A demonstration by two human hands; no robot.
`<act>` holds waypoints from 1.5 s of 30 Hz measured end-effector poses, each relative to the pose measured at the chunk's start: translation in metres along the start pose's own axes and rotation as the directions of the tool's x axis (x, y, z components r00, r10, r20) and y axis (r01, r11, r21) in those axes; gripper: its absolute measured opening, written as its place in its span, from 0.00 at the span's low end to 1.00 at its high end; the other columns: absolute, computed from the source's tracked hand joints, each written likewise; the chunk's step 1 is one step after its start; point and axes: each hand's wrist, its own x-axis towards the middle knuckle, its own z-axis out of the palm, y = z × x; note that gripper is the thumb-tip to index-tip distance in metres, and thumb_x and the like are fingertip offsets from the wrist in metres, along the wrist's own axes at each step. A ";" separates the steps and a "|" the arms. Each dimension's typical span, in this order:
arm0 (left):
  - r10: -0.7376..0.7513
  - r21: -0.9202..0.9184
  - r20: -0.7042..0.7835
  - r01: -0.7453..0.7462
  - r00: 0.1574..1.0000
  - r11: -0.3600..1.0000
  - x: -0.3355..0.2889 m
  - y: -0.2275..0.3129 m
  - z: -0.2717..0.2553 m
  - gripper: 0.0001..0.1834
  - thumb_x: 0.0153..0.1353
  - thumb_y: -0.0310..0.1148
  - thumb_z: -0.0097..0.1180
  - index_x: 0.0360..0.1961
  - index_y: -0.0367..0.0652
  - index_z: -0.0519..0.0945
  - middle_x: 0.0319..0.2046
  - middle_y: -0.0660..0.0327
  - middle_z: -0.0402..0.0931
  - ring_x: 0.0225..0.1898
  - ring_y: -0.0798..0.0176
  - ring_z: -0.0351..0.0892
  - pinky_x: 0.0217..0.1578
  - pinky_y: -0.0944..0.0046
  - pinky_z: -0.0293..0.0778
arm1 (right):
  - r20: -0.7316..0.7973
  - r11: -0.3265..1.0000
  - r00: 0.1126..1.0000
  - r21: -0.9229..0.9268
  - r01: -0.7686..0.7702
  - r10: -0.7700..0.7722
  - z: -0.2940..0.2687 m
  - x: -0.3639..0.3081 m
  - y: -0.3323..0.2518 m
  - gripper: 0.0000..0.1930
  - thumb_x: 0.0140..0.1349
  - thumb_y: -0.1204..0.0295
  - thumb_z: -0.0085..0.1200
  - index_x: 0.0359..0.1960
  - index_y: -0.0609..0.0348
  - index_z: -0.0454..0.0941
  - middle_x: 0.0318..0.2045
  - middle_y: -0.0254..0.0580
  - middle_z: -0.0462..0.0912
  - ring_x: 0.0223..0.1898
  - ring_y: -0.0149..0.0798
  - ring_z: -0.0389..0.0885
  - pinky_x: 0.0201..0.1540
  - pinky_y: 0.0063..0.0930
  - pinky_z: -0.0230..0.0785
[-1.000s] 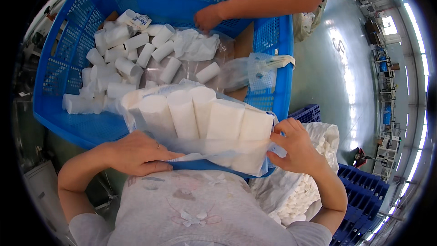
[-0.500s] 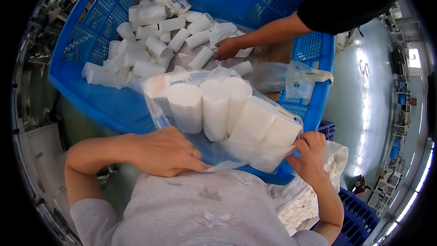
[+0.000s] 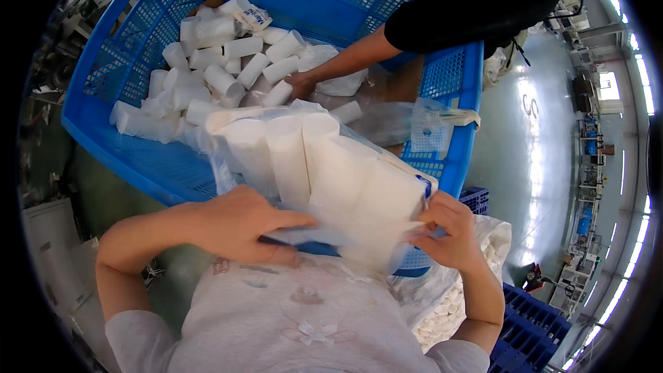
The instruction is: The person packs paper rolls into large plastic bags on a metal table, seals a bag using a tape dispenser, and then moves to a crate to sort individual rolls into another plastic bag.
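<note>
Over the crate, both grips on bag.

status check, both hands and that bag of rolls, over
Left hand and right hand gripping clear bag of white rolls. Bag over blue crate edge. Co-worker's hand inside crate.

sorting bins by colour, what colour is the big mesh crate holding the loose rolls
Blue: the large perforated plastic crate is solid blue, clearest in the head view.
</note>
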 end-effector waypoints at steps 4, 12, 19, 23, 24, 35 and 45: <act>-0.133 0.108 0.144 0.118 0.981 0.987 0.015 -0.006 -0.002 0.14 0.56 0.39 0.56 0.35 0.38 0.78 0.20 0.53 0.74 0.23 0.50 0.75 0.26 0.58 0.69 | -0.018 0.983 0.988 0.105 -0.152 0.155 0.011 0.020 -0.003 0.19 0.39 0.74 0.70 0.15 0.59 0.65 0.16 0.33 0.63 0.17 0.31 0.57 0.19 0.24 0.50; 0.064 -0.083 -0.006 -0.064 0.998 0.994 0.010 -0.006 0.019 0.12 0.55 0.33 0.58 0.36 0.36 0.75 0.41 0.52 0.73 0.38 0.51 0.75 0.33 0.60 0.70 | -0.146 0.985 0.979 0.113 -0.127 0.143 0.037 0.006 0.006 0.10 0.44 0.79 0.64 0.22 0.62 0.71 0.20 0.34 0.66 0.21 0.31 0.64 0.25 0.23 0.59; 0.225 0.058 0.053 -0.228 0.973 0.972 0.030 0.015 0.038 0.14 0.53 0.29 0.56 0.42 0.41 0.75 0.43 0.55 0.73 0.35 0.53 0.76 0.29 0.61 0.71 | -0.006 0.964 0.993 0.241 -0.114 0.119 0.017 -0.001 0.012 0.11 0.46 0.80 0.61 0.33 0.65 0.75 0.28 0.40 0.71 0.29 0.34 0.72 0.34 0.23 0.66; 0.424 0.053 0.012 -0.424 0.906 0.904 0.039 0.012 0.049 0.12 0.50 0.28 0.53 0.39 0.42 0.75 0.32 0.58 0.70 0.28 0.55 0.75 0.24 0.58 0.69 | 0.092 0.916 0.972 0.327 -0.233 0.215 0.001 -0.009 0.023 0.10 0.50 0.81 0.57 0.36 0.66 0.76 0.28 0.39 0.72 0.30 0.32 0.72 0.34 0.22 0.66; 0.434 0.038 0.016 -0.434 0.901 0.900 0.041 0.010 0.050 0.12 0.49 0.27 0.53 0.38 0.42 0.75 0.32 0.58 0.70 0.28 0.55 0.75 0.24 0.58 0.69 | 0.130 0.883 0.959 0.375 -0.282 0.251 -0.003 -0.010 0.026 0.11 0.50 0.81 0.57 0.37 0.66 0.76 0.28 0.38 0.72 0.30 0.31 0.72 0.34 0.22 0.66; 0.335 -0.031 0.061 -0.333 0.940 0.942 0.049 0.011 0.046 0.15 0.49 0.25 0.51 0.41 0.45 0.72 0.36 0.57 0.67 0.28 0.54 0.73 0.23 0.56 0.66 | 0.193 0.896 0.910 -0.335 -0.291 0.368 -0.001 0.053 0.002 0.20 0.46 0.60 0.64 0.32 0.62 0.71 0.32 0.48 0.71 0.36 0.49 0.70 0.39 0.35 0.65; 0.169 -0.103 0.174 -0.153 0.970 0.983 0.055 0.007 0.058 0.11 0.48 0.21 0.48 0.35 0.41 0.75 0.32 0.55 0.77 0.35 0.50 0.76 0.33 0.54 0.69 | 0.644 0.988 0.760 -0.153 0.015 0.088 0.021 0.083 -0.038 0.18 0.43 0.66 0.61 0.33 0.58 0.68 0.32 0.46 0.70 0.33 0.52 0.71 0.37 0.38 0.65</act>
